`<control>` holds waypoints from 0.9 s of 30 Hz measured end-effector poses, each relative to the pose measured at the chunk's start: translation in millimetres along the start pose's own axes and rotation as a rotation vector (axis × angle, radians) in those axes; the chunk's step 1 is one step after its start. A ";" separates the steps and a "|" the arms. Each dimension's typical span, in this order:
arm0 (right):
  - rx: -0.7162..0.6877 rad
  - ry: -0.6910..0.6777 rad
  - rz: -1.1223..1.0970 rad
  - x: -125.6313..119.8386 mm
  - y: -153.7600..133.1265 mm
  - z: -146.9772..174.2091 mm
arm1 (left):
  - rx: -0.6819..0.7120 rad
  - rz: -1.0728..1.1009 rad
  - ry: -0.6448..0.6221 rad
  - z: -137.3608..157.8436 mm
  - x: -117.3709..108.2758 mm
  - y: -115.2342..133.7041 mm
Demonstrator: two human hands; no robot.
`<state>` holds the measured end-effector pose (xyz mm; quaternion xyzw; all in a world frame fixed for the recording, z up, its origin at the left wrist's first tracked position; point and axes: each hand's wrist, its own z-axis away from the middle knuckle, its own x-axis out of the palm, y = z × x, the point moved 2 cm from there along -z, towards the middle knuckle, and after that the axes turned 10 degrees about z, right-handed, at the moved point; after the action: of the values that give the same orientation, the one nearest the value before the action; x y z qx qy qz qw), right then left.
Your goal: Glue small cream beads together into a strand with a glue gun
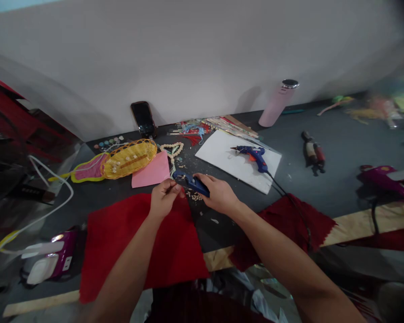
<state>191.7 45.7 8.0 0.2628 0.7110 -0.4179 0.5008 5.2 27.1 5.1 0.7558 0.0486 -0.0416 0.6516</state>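
Observation:
My right hand is wrapped round a dark blue hand tool that looks like a cutter or pliers; its exact kind is unclear. The tool's tip points left, towards my left hand. The thumb and fingers of my left hand pinch together by that tip, and what they hold is too small to make out. Just beyond, a heart-shaped loop of cream beads lies on the table, its pale tail running down towards the tool. Small cream pieces are scattered beneath my hands. Red felt lies below my left forearm.
A blue glue gun rests on a white board, its cord trailing right. Around stand a yellow woven basket, pink paper, a phone, a pink tumbler, a doll-like figure and a purple device.

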 end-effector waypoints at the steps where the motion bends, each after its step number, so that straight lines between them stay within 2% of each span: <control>1: -0.002 -0.003 0.000 -0.1 -0.1 0.0 | -0.011 0.029 -0.005 -0.1 -0.3 -0.7; 4: -0.005 -0.004 0.005 -1.0 -1.0 0.4 | -0.011 0.064 -0.001 0.0 -0.9 -0.2; 9: 0.022 -0.006 0.045 -4.3 -4.6 2.6 | 0.048 -0.003 0.022 1.3 -1.1 3.4; 18: 0.076 -0.018 0.088 -3.1 -6.6 1.8 | 0.067 -0.095 0.185 4.0 3.4 -2.8; 21: 0.066 -0.012 0.067 -1.2 -5.1 0.5 | 0.061 -0.190 0.216 4.2 2.2 -2.4; 24: 0.032 0.008 0.035 -0.6 -3.8 0.2 | 0.075 -0.239 0.208 4.2 0.9 1.1; 27: 0.000 0.016 0.008 -0.2 -2.2 0.4 | 0.063 -0.151 0.149 3.7 0.9 4.4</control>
<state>190.2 44.2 8.8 0.2688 0.7138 -0.4141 0.4967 6.7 22.8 8.7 0.7712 0.1526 -0.0358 0.6170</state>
